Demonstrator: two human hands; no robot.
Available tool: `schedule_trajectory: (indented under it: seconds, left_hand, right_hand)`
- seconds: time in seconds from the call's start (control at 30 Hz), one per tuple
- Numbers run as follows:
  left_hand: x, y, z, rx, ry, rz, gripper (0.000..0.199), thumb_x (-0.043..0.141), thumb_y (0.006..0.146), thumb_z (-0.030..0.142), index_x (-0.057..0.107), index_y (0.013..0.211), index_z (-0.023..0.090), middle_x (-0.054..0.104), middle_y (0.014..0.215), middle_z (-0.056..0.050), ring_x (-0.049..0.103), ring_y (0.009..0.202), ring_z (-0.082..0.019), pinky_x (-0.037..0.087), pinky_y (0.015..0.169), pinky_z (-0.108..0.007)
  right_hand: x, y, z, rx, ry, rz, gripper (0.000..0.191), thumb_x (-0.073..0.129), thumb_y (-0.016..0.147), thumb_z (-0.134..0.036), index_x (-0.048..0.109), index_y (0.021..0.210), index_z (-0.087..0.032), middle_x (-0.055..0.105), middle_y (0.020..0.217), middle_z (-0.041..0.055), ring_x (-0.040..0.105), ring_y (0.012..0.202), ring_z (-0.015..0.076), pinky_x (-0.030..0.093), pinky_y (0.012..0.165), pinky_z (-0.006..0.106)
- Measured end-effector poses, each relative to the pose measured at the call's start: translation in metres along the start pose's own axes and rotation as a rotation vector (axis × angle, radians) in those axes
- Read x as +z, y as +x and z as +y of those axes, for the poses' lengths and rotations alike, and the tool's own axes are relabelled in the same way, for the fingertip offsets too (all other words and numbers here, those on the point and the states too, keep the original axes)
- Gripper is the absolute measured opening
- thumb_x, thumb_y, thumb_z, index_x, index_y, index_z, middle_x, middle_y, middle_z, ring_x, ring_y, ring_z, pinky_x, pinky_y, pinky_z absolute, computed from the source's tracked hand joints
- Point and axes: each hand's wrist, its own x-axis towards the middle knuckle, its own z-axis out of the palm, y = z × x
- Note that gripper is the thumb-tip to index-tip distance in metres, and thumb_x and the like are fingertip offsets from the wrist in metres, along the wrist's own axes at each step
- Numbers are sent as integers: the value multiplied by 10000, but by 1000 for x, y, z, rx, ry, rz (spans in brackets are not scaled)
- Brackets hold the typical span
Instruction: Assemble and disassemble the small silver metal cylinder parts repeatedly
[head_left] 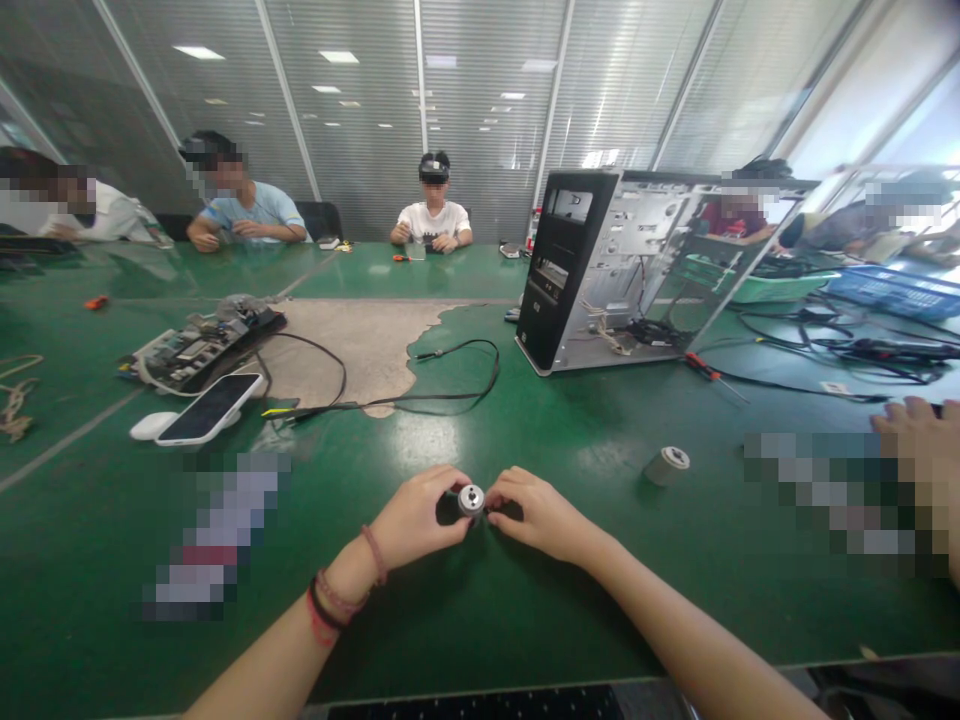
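A small silvery metal cylinder (471, 499) with dark holes in its round top stands upright over the green table, in front of me. My left hand (420, 515) grips it from the left, thumb and fingers closed around its side. On the other side, my right hand (536, 512) is closed in a pinch, its fingertips right at the cylinder's edge. What those fingertips hold, if anything, is too small to make out. A second, similar metal cylinder (667, 466) stands on the table to the right, apart from both hands.
An opened computer case (574, 270) stands at the back right, a screwdriver (705, 368) beside it. At left lie a phone (211, 408), a circuit-board assembly (206, 345) and a black cable (450, 400). Another person's hand (919, 440) rests at far right; several people sit around the table.
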Motion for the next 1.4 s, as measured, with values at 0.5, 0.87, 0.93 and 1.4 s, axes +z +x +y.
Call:
schedule_trajectory:
  seconds: [0.5,0.87,0.93,1.4]
  left_hand:
    - [-10,0,-5,38,27,-32,220,513,863,369,599,970,197,633,937,-32,564,892,-193,419,824,-306]
    - [-9,1,-18,-55,179,186,208,410,911,283,593,860,197,638,843,-22,577,821,-192,425,797,-319]
    - [-8,0,-18,-50,197,191,195,415,904,268,590,856,199,637,843,-24,575,824,-193,427,798,-323]
    - [-8,1,-15,-63,239,186,160,440,874,231,591,830,200,645,832,-23,584,814,-198,431,782,-330]
  right_hand:
    - [2,2,-8,-4,60,99,386,647,778,-331,533,1124,-202,585,1034,75,523,969,226,421,855,372]
    - [17,7,-15,-20,124,184,363,633,792,-318,521,1126,-230,593,1053,61,528,982,224,403,875,375]
    - [18,7,-15,-14,134,190,348,629,795,-309,523,1117,-230,595,1045,60,530,973,222,406,868,374]
    - [18,8,-14,-6,189,216,310,660,771,-304,556,1053,-226,613,999,54,549,932,217,426,830,361]
